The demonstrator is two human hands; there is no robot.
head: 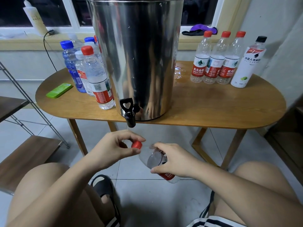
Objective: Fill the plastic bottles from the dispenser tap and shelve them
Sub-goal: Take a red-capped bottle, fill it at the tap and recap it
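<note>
The left hand (113,148) pinches a red cap (136,144) between thumb and fingers, and the right hand (175,161) has its fingers wrapped round the bottle (155,160), clamped on its upper body. The bottle is held low in front of the knees, below the desk (213,108) edge and a little right of the tap (130,112), tilted with its neck towards the cap. Whether the cap sits on the mouth or is just clear of it I cannot tell. The bottle looks empty, so this is most likely the uncapping before a fill. To do it well, keep the cap in the left fingers so it stays clean and to hand, bring the bottle upright and lift its mouth directly under the spout before touching the lever. The left hand will have to work that lever with the cap tucked away in it, so shift the cap into the palm first. Hold the bottle lower down the body, since thin plastic squeezed near the shoulder can buckle and spill once full. A puddle (178,74) beside the dispenser (139,54) suggests that spills come easily here. More empties (213,59) wait on the right, full bottles (96,76) on the left, and the shelf (29,154) stands at the far left
</note>
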